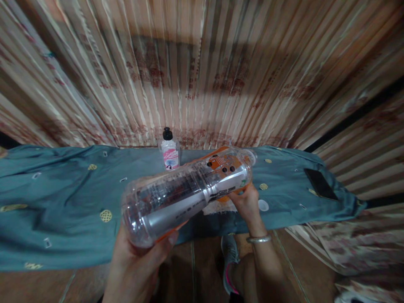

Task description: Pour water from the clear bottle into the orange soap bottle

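Observation:
A large clear plastic bottle (186, 191) with an orange and silver label lies tilted between my two hands above the table. Its neck points to the upper right and shows no cap. My left hand (142, 256) wraps round the base end from below. Near the neck, my right hand (248, 202) grips the bottle's underside, its fingers partly hidden behind it. Beyond the bottle stands a small clear squeeze bottle (170, 153) with a black top and a pink and white label. A white round cap (263, 205) lies on the cloth beside my right hand.
The narrow table wears a green patterned cloth (63, 202). A dark flat phone-like object (320, 184) rests at its right end. A whitish paper or cloth piece (217, 207) lies under the bottle. Pleated curtains (195, 75) hang close behind; a tiled floor (202, 269) shows in front.

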The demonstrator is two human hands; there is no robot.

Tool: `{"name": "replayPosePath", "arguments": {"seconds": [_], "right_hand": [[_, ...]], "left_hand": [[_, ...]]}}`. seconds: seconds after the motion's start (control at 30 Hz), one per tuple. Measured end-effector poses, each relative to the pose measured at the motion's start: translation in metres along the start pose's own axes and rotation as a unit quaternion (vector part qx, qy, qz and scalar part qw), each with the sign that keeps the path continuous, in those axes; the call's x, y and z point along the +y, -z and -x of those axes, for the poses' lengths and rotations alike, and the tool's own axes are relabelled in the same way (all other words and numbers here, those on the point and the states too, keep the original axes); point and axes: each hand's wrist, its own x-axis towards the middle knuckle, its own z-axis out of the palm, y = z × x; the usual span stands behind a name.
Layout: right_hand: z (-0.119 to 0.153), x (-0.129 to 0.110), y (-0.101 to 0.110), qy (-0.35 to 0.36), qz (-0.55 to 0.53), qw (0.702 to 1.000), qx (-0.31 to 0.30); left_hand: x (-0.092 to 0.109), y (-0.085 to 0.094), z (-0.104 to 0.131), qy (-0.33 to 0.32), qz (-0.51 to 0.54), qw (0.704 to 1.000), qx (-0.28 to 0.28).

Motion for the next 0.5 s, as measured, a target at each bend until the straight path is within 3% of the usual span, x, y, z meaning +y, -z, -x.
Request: {"name": "replayPosePath", "arguments": {"seconds": [0.5], "right_hand": [[0.0002, -0.0022, 0.0006, -0.008, -0.002, 1.000, -0.011]], "left_hand": [[-0.0014, -0.0001, -0.0006, -0.005, -0.014, 1.000, -0.005]]}}
